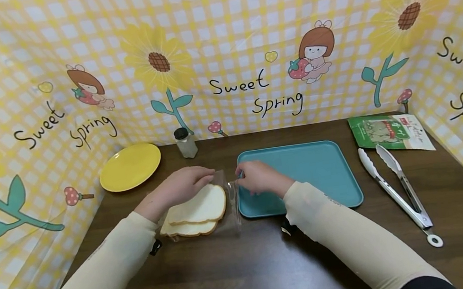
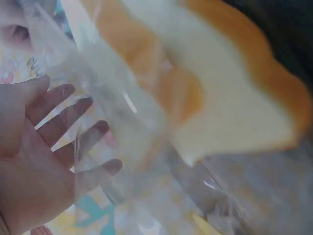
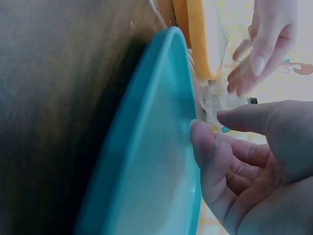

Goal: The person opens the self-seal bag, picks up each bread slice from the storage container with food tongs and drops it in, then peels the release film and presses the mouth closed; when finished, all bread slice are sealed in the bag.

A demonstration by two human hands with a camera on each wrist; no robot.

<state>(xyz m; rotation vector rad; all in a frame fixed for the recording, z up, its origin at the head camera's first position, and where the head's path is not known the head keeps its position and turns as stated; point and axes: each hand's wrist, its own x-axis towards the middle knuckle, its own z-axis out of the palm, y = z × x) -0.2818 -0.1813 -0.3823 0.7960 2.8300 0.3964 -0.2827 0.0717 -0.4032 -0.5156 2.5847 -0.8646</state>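
Note:
Two overlapping slices of bread (image 1: 198,208) lie with a clear plastic bag (image 1: 232,206) left of the table's middle. My left hand (image 1: 186,183) is over the upper left of the bread; its fingers (image 2: 66,120) are spread and nearly straight, with clear film across their tips in the left wrist view. My right hand (image 1: 258,178) is above the left edge of a blue tray (image 1: 302,165). Its thumb and curled fingers (image 3: 215,171) pinch at the bag's edge, where the thin film is hard to make out.
A yellow plate (image 1: 130,168) and a black-capped shaker (image 1: 186,143) stand at the back left. Right of the tray lie metal tongs (image 1: 400,192) with white tips, and a green and white food packet (image 1: 391,133). A patterned cloth (image 1: 230,59) hangs around the table's sides and back.

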